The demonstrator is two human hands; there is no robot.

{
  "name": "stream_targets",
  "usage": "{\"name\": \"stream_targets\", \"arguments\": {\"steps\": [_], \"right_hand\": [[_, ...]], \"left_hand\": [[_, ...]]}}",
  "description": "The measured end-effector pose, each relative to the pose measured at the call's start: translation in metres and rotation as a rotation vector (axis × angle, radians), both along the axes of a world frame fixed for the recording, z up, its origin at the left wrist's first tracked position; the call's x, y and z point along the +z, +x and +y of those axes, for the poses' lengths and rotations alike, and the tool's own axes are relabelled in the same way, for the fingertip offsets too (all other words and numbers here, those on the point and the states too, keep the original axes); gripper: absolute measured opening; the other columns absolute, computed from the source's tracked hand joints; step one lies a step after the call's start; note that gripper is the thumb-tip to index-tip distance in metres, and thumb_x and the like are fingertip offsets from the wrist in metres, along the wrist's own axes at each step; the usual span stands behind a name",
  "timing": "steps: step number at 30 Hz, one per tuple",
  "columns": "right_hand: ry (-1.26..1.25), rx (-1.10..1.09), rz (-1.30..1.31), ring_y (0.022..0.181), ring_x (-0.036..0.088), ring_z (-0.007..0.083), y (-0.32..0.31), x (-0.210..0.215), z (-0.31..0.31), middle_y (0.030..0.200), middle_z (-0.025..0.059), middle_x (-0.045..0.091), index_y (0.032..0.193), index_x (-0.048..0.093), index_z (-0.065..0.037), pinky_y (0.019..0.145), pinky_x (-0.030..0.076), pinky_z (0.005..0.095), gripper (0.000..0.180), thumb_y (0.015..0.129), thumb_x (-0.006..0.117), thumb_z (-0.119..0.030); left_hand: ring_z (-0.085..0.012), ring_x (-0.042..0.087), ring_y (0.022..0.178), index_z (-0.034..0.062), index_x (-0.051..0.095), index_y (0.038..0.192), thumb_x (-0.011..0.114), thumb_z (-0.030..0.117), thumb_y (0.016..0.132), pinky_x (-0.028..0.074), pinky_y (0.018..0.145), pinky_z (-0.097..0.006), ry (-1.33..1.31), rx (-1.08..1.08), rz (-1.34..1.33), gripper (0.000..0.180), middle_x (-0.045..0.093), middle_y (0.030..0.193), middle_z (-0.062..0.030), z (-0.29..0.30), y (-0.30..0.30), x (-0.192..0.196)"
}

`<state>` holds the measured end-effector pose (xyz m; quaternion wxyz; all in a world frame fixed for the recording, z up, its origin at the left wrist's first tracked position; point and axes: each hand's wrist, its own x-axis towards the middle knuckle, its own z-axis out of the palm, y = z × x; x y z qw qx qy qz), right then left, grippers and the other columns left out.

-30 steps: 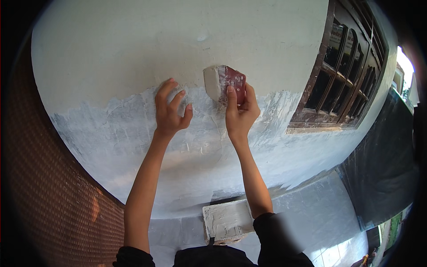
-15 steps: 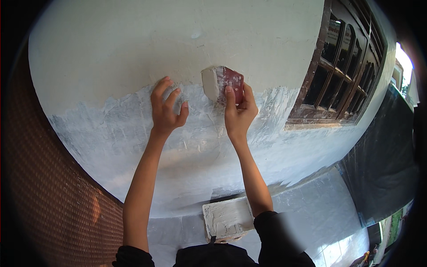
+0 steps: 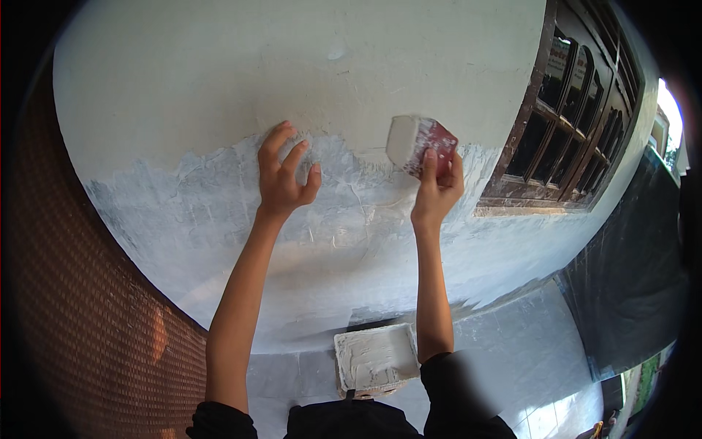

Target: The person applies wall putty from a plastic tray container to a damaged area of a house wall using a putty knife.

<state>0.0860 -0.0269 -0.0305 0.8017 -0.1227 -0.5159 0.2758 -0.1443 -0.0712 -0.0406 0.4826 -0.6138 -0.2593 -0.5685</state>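
Wall (image 3: pixel 219 80): pale and bare above, coated in wet white filler below; the ragged edge of the coat runs level with your hands.

Right hand (image 3: pixel 436 192): your fingers are closed around a red-backed scraper (image 3: pixel 423 145), thumb up along its back. The blade's broad pale face lies against the wall right at the upper edge of the coated band, near the wall's right side.

Left hand (image 3: pixel 284 175): flat against the wall, fingers spread and loosely apart, fingertips at the coat's upper edge. It holds nothing and sits well left of the scraper.

Window (image 3: pixel 578 110): dark wooden frame with bars, just right of the scraper; its sill (image 3: pixel 526 211) juts out near your right wrist and bounds the coated area on that side.

Tray (image 3: pixel 375 358): rectangular, smeared with white filler, on the tiled floor (image 3: pixel 512 351) at the wall's foot, between your forearms.

Brick surface (image 3: pixel 88 322): reddish, along the left edge.

Dark sheet (image 3: pixel 629 293): hangs at the right, below the window.
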Motion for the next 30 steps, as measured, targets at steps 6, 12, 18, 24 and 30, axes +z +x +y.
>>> {"name": "stream_targets", "arguments": {"steps": [6, 12, 18, 24, 30], "right_hand": [[-0.003, 0.078, -0.079, 0.073, 0.055, 0.0059, -0.032, 0.0, -0.02, 0.087, 0.0036, 0.064, 0.11, 0.059, 0.003, 0.065, 0.045, 0.0189, 0.024, 0.092, 0.063, -0.012], [0.001, 0.0, 0.033, 0.08, 0.059, 0.0088, 0.013, 0.003, 0.01, 0.095, 0.0056, 0.065, 0.111, 0.058, 0.004, 0.07, 0.047, 0.0218, 0.025, 0.091, 0.063, -0.009], [0.01, 0.103, -0.133, 0.082, 0.059, 0.0082, -0.02, 0.004, -0.012, 0.095, 0.0061, 0.065, 0.113, 0.058, 0.002, 0.07, 0.047, 0.0213, 0.026, 0.091, 0.064, -0.01], [0.003, 0.004, 0.029, 0.082, 0.059, 0.0087, 0.025, -0.005, 0.019, 0.095, 0.0062, 0.065, 0.109, 0.058, 0.003, 0.071, 0.048, 0.0218, 0.022, 0.092, 0.063, -0.01], [0.045, 0.053, 0.002, 0.082, 0.059, 0.0086, 0.016, 0.0, 0.007, 0.095, 0.006, 0.065, 0.112, 0.058, 0.003, 0.071, 0.047, 0.0214, 0.027, 0.09, 0.065, -0.011]], "left_hand": [[-0.0363, 0.046, 0.119, 0.0087, 0.044, 0.12, 0.059, 0.016, 0.081, 0.04, 0.097, -0.048, -0.024, -0.003, 0.017, 0.042, 0.044, 0.124, -0.0175, -0.003, -0.002, 0.0], [-0.0381, 0.046, 0.119, 0.008, 0.041, 0.122, 0.058, 0.015, 0.083, 0.04, 0.098, -0.05, -0.048, 0.018, 0.026, 0.042, 0.042, 0.124, -0.019, -0.001, 0.003, -0.002], [-0.0375, 0.045, 0.12, 0.0084, 0.041, 0.122, 0.058, 0.015, 0.083, 0.039, 0.098, -0.05, -0.059, 0.02, 0.033, 0.043, 0.042, 0.124, -0.0183, -0.003, -0.002, -0.002], [-0.0349, 0.047, 0.118, 0.009, 0.047, 0.118, 0.059, 0.018, 0.08, 0.041, 0.097, -0.046, 0.011, -0.01, 0.018, 0.041, 0.045, 0.123, -0.0163, 0.003, -0.002, -0.001], [-0.0348, 0.046, 0.119, 0.0092, 0.046, 0.119, 0.059, 0.018, 0.08, 0.041, 0.097, -0.046, -0.024, -0.027, 0.025, 0.041, 0.044, 0.124, -0.0169, 0.005, 0.005, -0.001]]}}
